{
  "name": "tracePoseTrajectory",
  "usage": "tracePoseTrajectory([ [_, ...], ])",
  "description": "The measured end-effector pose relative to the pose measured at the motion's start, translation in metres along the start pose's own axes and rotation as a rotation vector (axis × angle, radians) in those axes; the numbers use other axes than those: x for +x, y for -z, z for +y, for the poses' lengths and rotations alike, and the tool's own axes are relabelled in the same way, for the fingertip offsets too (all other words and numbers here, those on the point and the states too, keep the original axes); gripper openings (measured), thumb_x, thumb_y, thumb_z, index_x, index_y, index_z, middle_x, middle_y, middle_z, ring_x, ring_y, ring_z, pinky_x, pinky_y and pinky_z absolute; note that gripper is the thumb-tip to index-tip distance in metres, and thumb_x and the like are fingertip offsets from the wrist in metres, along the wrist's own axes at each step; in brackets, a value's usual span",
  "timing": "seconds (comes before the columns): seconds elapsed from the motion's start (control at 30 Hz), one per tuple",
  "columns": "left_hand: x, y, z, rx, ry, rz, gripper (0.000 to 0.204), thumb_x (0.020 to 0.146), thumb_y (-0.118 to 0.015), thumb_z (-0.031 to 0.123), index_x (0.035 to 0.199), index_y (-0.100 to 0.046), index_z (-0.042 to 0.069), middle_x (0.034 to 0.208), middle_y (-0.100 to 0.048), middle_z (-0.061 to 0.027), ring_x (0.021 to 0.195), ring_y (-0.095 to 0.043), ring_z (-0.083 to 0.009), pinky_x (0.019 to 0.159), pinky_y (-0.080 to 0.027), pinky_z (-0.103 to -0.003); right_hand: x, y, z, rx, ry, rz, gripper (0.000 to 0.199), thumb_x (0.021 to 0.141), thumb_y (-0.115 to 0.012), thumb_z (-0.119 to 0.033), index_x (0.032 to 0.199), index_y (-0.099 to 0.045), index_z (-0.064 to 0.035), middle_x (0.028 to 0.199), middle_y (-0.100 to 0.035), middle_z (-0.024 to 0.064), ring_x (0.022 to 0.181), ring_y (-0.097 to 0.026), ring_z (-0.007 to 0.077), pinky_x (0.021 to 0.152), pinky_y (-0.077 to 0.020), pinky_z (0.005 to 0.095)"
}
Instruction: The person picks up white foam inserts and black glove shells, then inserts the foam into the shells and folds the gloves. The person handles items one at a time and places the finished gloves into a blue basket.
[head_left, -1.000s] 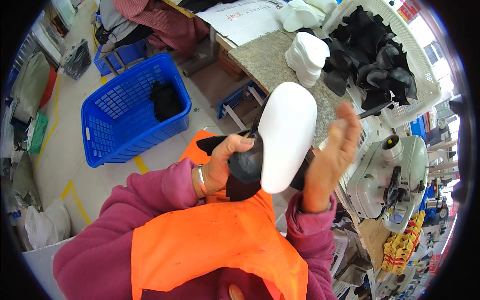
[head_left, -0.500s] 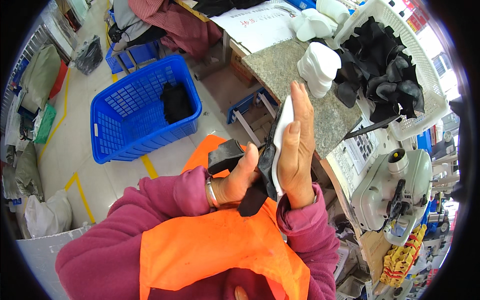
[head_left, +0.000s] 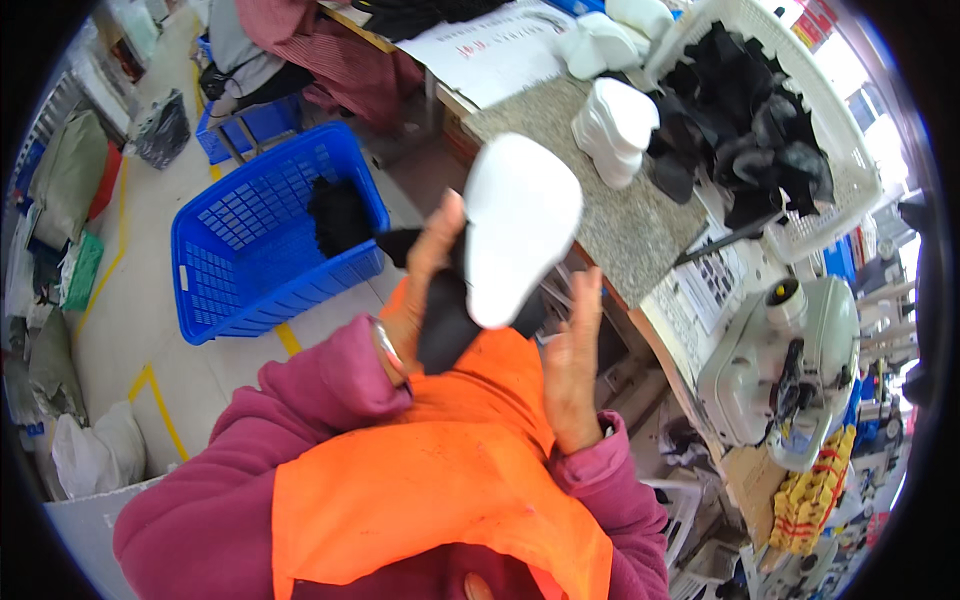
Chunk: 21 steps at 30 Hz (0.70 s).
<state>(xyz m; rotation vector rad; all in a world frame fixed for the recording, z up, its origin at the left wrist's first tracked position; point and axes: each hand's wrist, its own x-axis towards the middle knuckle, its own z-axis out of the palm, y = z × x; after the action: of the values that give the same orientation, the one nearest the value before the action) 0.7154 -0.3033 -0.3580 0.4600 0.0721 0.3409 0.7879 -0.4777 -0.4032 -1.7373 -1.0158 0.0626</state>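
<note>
My left hand [head_left: 428,285] holds a black soft piece [head_left: 445,320], like a shoe upper, with its thumb side toward me; the other fingers are mostly hidden. Against that black piece sits a white sole-shaped pad [head_left: 522,225], its broad end up and its flat face turned to me. My right hand [head_left: 573,365] stands apart to the right of the pad, fingers stretched upward and holding nothing. A stack of similar white pads [head_left: 617,130] stands on the grey stone-topped table [head_left: 640,235] beyond my hands.
A white basket [head_left: 850,165] heaped with black pieces [head_left: 740,120] stands at the far right. Nearer on the right is a grey-green machine [head_left: 775,370]. On the left floor, a blue crate [head_left: 270,290] contains a black bundle [head_left: 340,215]. An orange apron [head_left: 440,490] covers my lap.
The white pad has turned from edge-on to face me. My right hand has let go of it and moved down, away from it. My left hand has shifted up and left with the black piece.
</note>
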Motion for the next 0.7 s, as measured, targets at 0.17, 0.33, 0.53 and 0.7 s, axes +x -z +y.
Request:
tracePoseTrajectory([
  [0.17, 0.009, 0.026, 0.019, -0.184, -0.061, -0.062, 0.065, 0.094, -0.049, 0.051, 0.135, -0.047, 0.001, 0.129, -0.058, -0.0149, 0.117, -0.058, -0.0278, 0.104, -0.043, -0.038, -0.137, 0.043, 0.134, -0.318, -0.592, -0.027, 0.040, 0.099, -0.047, -0.027, 0.129, -0.054, -0.0007, 0.121, -0.062, 0.0189, 0.115, -0.058, 0.0259, 0.096, -0.0442, 0.0369],
  [0.33, 0.030, 0.055, 0.034, -0.218, -0.076, -0.076, 0.075, 0.093, -0.044, 0.060, 0.141, -0.042, 0.003, 0.139, -0.050, -0.0164, 0.126, -0.050, -0.0321, 0.110, -0.035, -0.043, -0.296, 0.009, 0.191, -0.222, -0.953, -0.487, 0.033, 0.091, -0.059, -0.028, 0.115, -0.064, -0.0058, 0.096, -0.068, 0.0208, 0.089, -0.067, 0.0346, 0.077, -0.0508, 0.0422],
  [0.53, 0.103, 0.074, 0.066, -0.267, -0.165, -0.181, 0.085, 0.089, -0.048, 0.064, 0.150, -0.025, 0.010, 0.153, -0.030, -0.0150, 0.138, -0.031, -0.0378, 0.114, -0.022, -0.052, -0.269, -0.057, 0.221, -0.153, -1.157, -0.475, 0.033, 0.090, -0.060, -0.029, 0.113, -0.065, -0.0062, 0.096, -0.068, 0.0208, 0.089, -0.067, 0.0349, 0.077, -0.0506, 0.0425],
  [0.7, 0.196, 0.064, 0.083, -0.079, -0.213, -0.164, 0.087, 0.087, -0.049, 0.066, 0.152, -0.020, 0.016, 0.156, -0.023, -0.0114, 0.143, -0.022, -0.0370, 0.114, -0.017, -0.057, -0.208, -0.077, 0.234, -0.106, -1.282, -0.423, 0.032, 0.089, -0.060, -0.029, 0.112, -0.065, -0.0066, 0.097, -0.068, 0.0208, 0.089, -0.067, 0.0352, 0.076, -0.0505, 0.0428],
])
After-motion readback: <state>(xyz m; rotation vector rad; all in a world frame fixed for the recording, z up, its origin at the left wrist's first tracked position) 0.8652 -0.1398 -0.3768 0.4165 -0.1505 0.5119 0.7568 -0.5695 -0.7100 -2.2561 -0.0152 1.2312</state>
